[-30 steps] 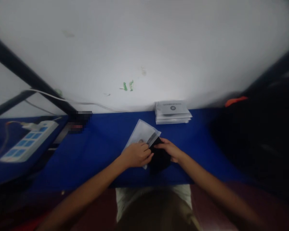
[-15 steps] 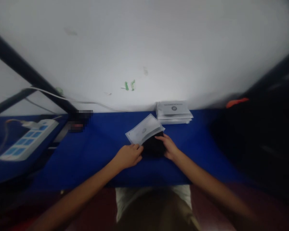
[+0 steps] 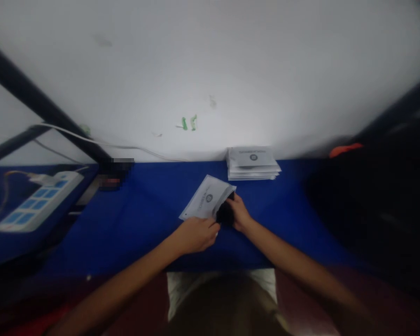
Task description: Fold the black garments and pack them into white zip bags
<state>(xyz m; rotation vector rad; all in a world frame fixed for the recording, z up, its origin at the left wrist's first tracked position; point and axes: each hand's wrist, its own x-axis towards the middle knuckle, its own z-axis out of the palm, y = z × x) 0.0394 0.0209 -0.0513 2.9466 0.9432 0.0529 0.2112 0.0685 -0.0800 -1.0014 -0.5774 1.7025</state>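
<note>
A pale printed plastic bag [image 3: 205,198] lies tilted over the blue tabletop, its open end toward the lower right. My left hand [image 3: 200,234] pinches the near edge of this bag. A dark, soft-looking item [image 3: 225,213] sits at the bag's mouth, partly covered by it. My right hand [image 3: 241,213] grips the dark item from the right, its fingertips partly hidden behind it. Behind and to the right, a stack of similar pale bags [image 3: 254,163] rests against the wall.
A white power strip [image 3: 38,203] with blue sockets lies at the left, a plug in its far end. Its cable and a thin white cable run nearby. Dark frame bars flank the blue table [image 3: 126,224]. An orange object [image 3: 346,150] and a large dark shape are at the right.
The bag has turned more upright and moved nearer. The dark item looks more bunched and less of it shows. My left hand has shifted right and nearer; my right hand has moved slightly left.
</note>
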